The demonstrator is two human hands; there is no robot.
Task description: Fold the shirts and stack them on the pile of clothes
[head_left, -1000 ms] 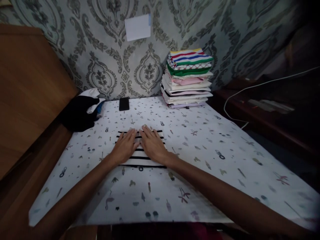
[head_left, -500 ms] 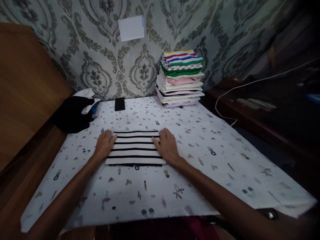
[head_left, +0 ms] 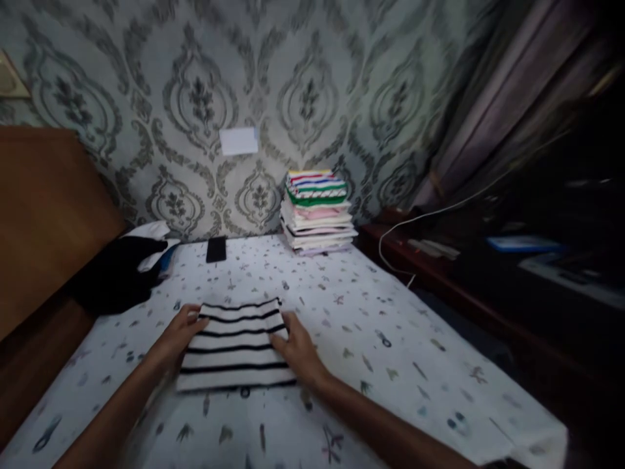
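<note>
The folded, rectangular, black-and-white striped cloth [head_left: 237, 348] seemed light and limp, best supported at both sides; the left hand [head_left: 180, 332] pinched it near ten o'clock, the right hand [head_left: 299, 350] near three.

We cannot see the fingers of the left grip [head_left: 180, 333] and right grip [head_left: 299, 348] that pass under the striped cloth [head_left: 237, 345]; its underside is hidden, its near edge blurred. Bottom edge crops the desk [head_left: 351, 339] nearer than both grips. Left of them, the wooden panel [head_left: 49, 221] is cut off. Far right, we find the blue item [head_left: 525, 243] too dim to identify.
</note>
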